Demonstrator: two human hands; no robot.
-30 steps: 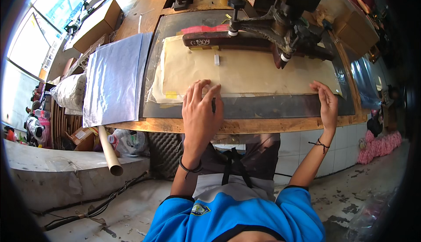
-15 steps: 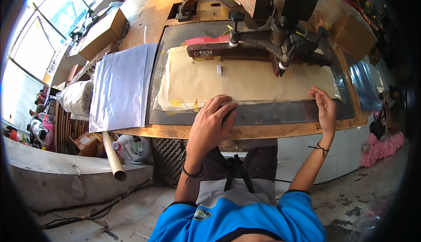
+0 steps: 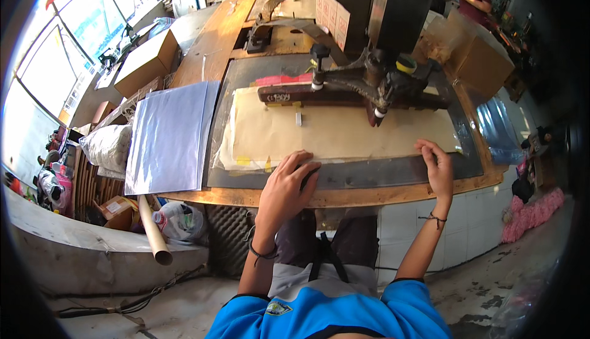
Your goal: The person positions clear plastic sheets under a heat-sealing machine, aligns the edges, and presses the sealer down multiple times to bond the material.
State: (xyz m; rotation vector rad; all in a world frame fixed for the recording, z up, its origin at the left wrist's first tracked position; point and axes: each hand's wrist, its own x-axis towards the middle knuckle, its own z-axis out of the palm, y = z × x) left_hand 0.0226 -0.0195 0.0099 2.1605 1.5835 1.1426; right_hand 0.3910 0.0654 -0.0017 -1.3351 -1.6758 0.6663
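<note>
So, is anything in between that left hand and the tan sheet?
Nothing visible: the left hand is at the near edge of the tan sheet. The dark bar crosses its far part, beyond the hand.

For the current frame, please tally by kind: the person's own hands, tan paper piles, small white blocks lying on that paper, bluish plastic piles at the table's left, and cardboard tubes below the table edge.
Hands: 2 (left hand, right hand)
Tan paper pile: 1
Small white block: 1
Bluish plastic pile: 1
Cardboard tube: 1
Total: 6
</note>
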